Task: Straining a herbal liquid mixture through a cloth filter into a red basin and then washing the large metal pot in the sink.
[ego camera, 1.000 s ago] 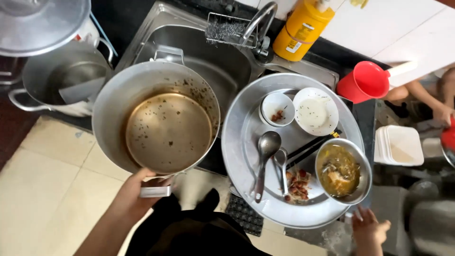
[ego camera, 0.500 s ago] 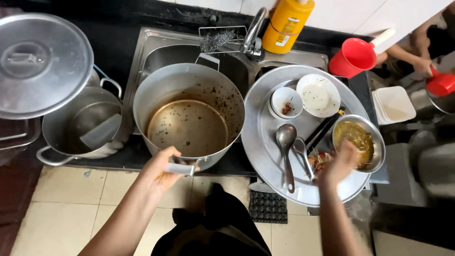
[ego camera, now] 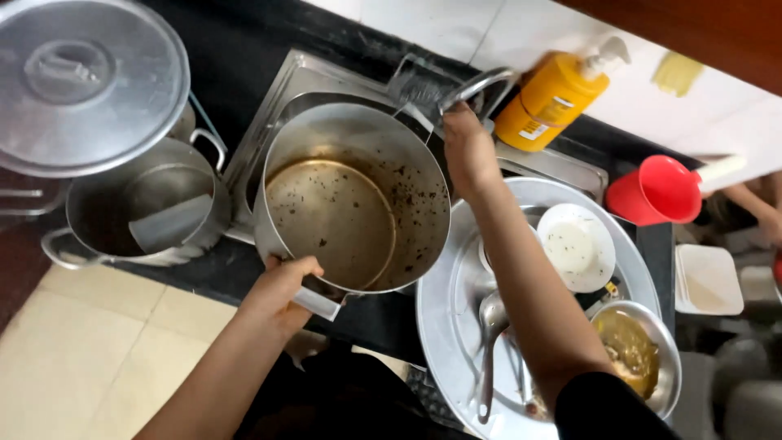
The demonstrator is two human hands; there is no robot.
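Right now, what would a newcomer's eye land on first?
The big dirty steel pot over the sink, left hand gripping its near handle, right hand at the far rim by the tap. Next, the orange pump bottle and the red scoop at right.

Orange pump bottle at sink's back edge; red plastic scoop right of it; lidded steel pot left.

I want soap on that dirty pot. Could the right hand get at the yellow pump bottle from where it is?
Probably yes: the right hand is on the tap, the yellow pump bottle stands just beside it, nothing between.
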